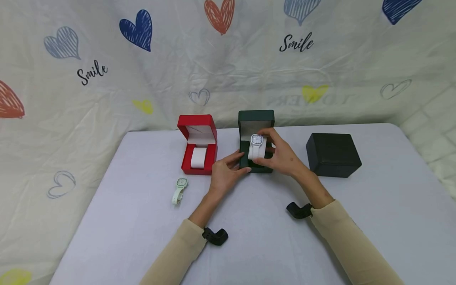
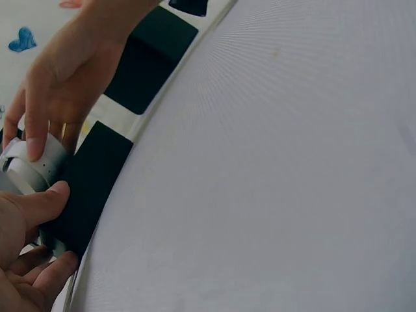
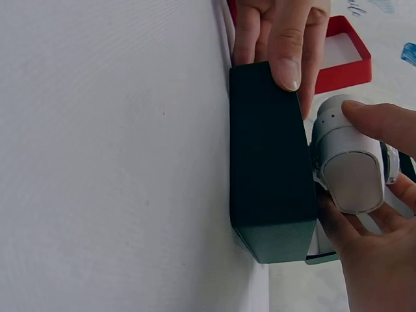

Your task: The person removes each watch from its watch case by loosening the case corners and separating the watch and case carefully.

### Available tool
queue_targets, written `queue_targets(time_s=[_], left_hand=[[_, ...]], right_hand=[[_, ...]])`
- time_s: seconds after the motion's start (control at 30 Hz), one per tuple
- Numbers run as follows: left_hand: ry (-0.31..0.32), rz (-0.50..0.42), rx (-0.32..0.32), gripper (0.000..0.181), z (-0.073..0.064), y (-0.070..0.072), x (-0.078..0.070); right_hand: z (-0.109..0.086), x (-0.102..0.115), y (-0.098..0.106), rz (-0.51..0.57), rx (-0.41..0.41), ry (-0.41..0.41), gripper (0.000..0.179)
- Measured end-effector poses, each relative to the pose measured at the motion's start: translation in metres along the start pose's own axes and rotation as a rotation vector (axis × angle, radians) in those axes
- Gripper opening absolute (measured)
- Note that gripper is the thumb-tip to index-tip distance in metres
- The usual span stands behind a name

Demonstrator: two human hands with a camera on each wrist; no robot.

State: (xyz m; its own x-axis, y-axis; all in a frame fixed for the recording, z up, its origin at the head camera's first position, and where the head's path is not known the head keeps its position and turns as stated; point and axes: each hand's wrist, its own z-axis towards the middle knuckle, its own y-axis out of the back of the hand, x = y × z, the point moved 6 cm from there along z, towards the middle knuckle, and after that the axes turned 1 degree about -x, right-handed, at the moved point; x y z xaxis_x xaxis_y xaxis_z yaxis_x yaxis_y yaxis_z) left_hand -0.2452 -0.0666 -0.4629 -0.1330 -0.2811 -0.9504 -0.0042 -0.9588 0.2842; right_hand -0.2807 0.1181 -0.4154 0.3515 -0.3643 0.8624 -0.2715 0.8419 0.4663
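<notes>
A white wristwatch (image 1: 256, 139), strapped round a white cushion (image 3: 353, 184), is in my right hand (image 1: 283, 158), thumb at the near end and fingers at the far end. It is at the mouth of the open dark green watch box (image 1: 256, 115), whose lid stands up at the back. My left hand (image 1: 227, 174) grips that box by its near left corner. In the left wrist view, the left thumb (image 2: 49, 203) lies over the box's upper edge. The right wrist view shows the cushion's flat end beside the green wall (image 3: 270, 146).
Left of the green box stands an open red watch box (image 1: 196, 171) holding a bare white cushion (image 1: 198, 158). A pale green watch (image 1: 179, 190) lies on the white tablecloth (image 1: 142, 237) in front of it. A closed black box (image 1: 333, 154) sits at the right.
</notes>
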Motion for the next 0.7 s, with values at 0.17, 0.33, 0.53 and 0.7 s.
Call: queue_targets(time_s=[0.17,0.33,0.53,0.7], left_hand=[[0.002,0.050,0.021,0.056,0.000,0.000,-0.002],[0.031,0.073,0.082,0.062,-0.003,0.002,-0.006],[0.044,0.105,0.059,0.055,-0.009,0.009,-0.013],[-0.048,0.073,-0.023,0.045,-0.014,0.015,-0.027]], right_hand=[[-0.001,0.001,0.001,0.017,-0.004,-0.002,0.079],[-0.005,0.002,0.001,0.031,-0.019,-0.011,0.080],[-0.011,0.003,0.001,0.030,-0.031,-0.007,0.083],[-0.015,0.008,0.001,0.026,-0.038,0.011,0.082]])
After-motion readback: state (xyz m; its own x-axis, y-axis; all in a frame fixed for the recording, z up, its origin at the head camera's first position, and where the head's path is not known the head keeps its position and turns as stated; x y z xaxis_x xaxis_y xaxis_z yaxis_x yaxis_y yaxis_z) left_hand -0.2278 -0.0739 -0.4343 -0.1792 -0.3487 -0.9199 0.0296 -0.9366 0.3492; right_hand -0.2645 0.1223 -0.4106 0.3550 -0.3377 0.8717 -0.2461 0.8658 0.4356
